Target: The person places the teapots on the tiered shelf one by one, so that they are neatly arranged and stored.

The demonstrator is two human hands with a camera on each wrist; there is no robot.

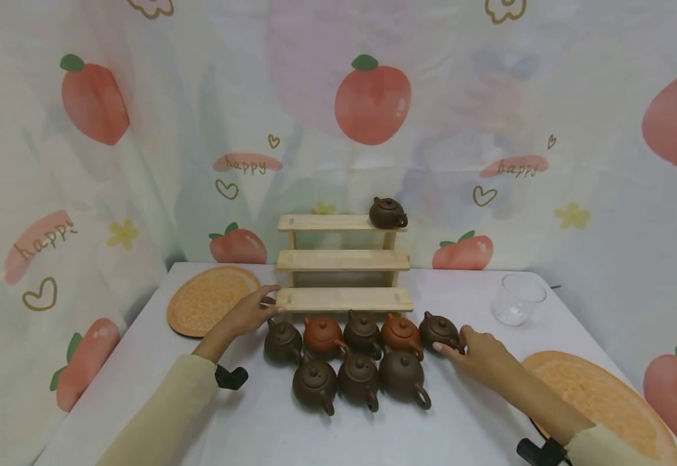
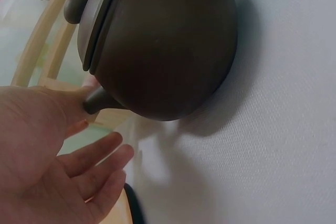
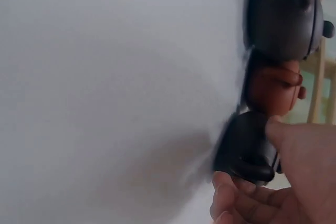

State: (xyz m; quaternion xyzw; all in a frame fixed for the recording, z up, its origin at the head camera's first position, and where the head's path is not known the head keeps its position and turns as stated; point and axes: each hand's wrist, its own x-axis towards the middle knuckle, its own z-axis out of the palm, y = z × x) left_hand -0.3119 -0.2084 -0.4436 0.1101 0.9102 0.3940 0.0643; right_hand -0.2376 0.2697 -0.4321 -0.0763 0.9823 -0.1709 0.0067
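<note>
Several small clay teapots stand in two rows before a three-step wooden rack [image 1: 344,299] in the head view. My right hand [image 1: 484,356] holds the dark brown teapot [image 1: 439,330] at the back row's right end, thumb at its body and fingers about its handle. Beside it is a reddish-brown teapot [image 1: 401,333]. At the left end of the lowest step, my left hand [image 1: 251,312] touches the wood with its fingertips. A dark teapot [image 2: 168,45] fills much of the left wrist view, its spout hiding my thumb tip; the other fingers lie loose.
One dark teapot [image 1: 388,213] sits on the top step's right end. A round orange-patterned mat [image 1: 213,301] lies at left, a larger one [image 1: 612,408] at front right. A clear glass cup [image 1: 516,301] stands back right. Three dark teapots, including this one [image 1: 315,382], form the front row.
</note>
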